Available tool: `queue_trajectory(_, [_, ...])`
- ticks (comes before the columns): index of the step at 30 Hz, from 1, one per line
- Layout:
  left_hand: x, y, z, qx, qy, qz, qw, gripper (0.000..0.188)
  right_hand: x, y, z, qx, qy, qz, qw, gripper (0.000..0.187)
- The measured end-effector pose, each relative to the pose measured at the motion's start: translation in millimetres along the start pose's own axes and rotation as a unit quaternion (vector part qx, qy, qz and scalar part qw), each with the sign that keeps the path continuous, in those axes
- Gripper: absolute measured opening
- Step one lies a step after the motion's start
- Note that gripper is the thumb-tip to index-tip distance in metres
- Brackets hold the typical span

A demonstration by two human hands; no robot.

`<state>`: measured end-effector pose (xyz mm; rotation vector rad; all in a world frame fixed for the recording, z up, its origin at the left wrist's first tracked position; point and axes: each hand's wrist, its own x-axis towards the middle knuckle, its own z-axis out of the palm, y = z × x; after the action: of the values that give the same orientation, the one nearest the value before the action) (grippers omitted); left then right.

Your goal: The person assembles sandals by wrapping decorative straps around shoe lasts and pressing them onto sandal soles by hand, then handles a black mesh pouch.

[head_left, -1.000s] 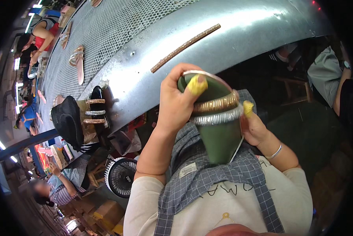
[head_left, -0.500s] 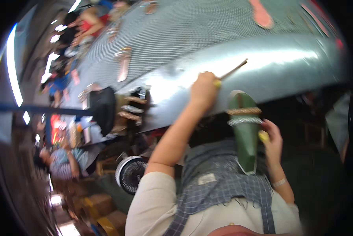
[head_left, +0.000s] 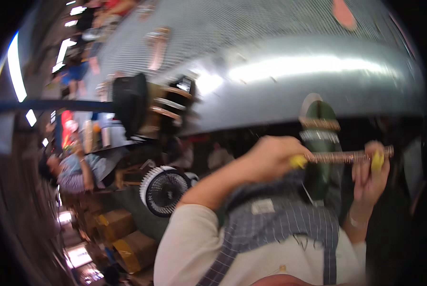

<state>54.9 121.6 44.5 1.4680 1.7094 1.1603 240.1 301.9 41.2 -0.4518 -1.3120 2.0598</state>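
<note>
A narrow, glittery copper-coloured strap (head_left: 339,157) is stretched crosswise over a green shoe last (head_left: 316,183) at my lap. My left hand (head_left: 277,155) is closed on the strap's left end, and my right hand (head_left: 371,178) pinches it near the right end. Both hands have yellow covers on a finger or thumb. The last stands toe up, with a tan strap (head_left: 320,124) and a silvery sparkling strap (head_left: 319,137) around its front part and a pale sole edge at its tip. The new strap lies in front of the last, below those two; whether it touches is unclear.
A shiny metal bench edge (head_left: 270,102) runs ahead, with a ribbed grey surface (head_left: 232,24) behind it holding pink insoles (head_left: 344,15) and sandal parts (head_left: 158,47). Left are a black strapped form (head_left: 173,105), a round fan (head_left: 165,190), cardboard boxes (head_left: 135,250) and a seated person (head_left: 77,171).
My left hand has come back from over the bench with the strap to the last. My right hand has left the last's side and now grips the strap's other end.
</note>
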Motion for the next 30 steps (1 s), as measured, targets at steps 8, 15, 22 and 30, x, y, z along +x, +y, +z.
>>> queue_trajectory(8, [-61.2,-89.0,-3.9,-0.438,0.17,-0.265,0.842,0.02,9.2,65.0,16.0,-0.017,0.115,0.128,0.985,0.027])
queue_trajectory(15, [-92.3,-95.8,25.1,-0.557,0.14,-0.318,0.754,0.021,-20.4,77.8,1.2,-0.112,0.104,0.171,0.973,0.02])
queue_trajectory(22, [-62.6,-114.3,57.6,-0.566,0.147,-0.316,0.748,0.026,-27.4,105.8,-4.7,0.032,0.096,0.257,0.961,0.025])
queue_trajectory(30, [-67.9,-123.4,62.5,-0.636,0.105,-0.298,0.704,0.03,-21.9,105.9,-6.3,0.046,0.155,0.26,0.952,0.019])
